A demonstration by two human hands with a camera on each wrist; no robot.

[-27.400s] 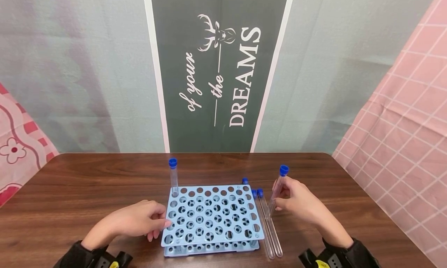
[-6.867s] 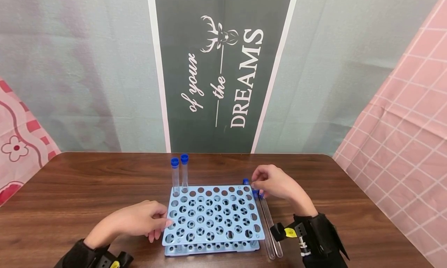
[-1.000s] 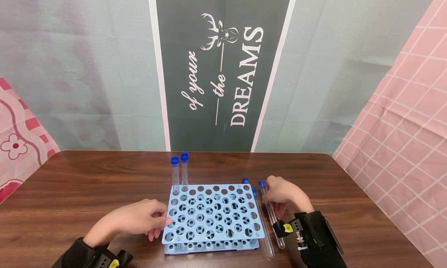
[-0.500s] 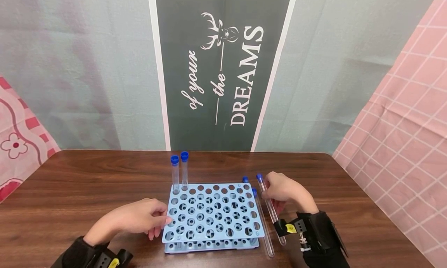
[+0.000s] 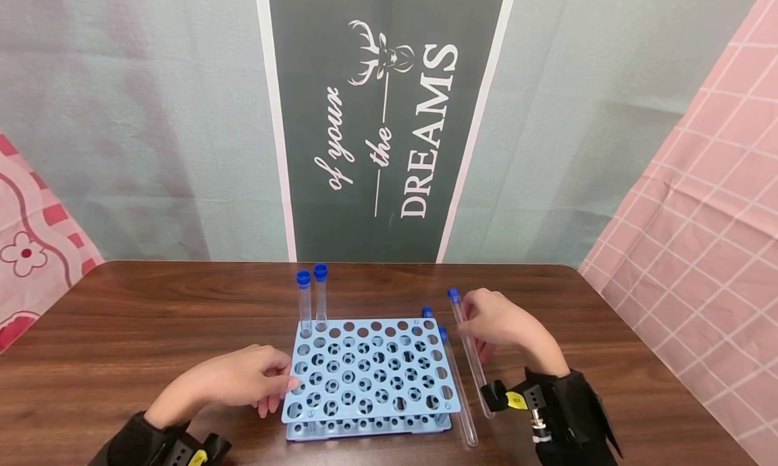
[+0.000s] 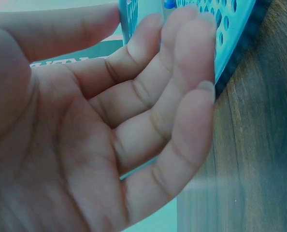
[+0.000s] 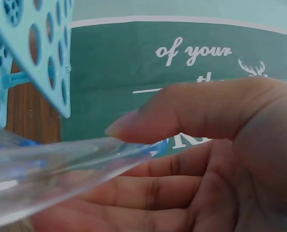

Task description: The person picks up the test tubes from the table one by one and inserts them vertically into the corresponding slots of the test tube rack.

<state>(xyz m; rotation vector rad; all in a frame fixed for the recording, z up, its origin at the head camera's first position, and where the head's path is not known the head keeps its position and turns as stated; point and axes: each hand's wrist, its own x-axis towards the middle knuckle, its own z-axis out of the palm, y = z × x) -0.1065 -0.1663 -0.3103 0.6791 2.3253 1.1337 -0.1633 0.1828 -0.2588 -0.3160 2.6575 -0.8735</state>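
Observation:
A light-blue test tube rack (image 5: 356,390) with rows of round holes stands on the wooden table. My left hand (image 5: 249,381) holds its left edge, the thumb on the top plate and the index fingertip close behind the plate in the left wrist view. My right hand (image 5: 498,321) pinches a clear test tube (image 5: 472,354) with a blue cap (image 5: 453,292), right of the rack. The tube is tilted, cap end away from me; in the right wrist view its clear wall (image 7: 61,164) crosses between thumb and fingers. Two blue-capped tubes (image 5: 305,307) stand in the rack's back-left holes.
Another capped test tube (image 5: 460,392) lies along the rack's right side. One more blue cap (image 5: 427,312) shows behind the rack's back-right corner, its tube mostly hidden. A printed cloth (image 5: 377,236) hangs behind the table's back edge.
Over the last second my right hand has moved the pinched tube away from me, its cap rising. Since the earliest frame, a second tube has come to stand in the rack. My left hand has stayed.

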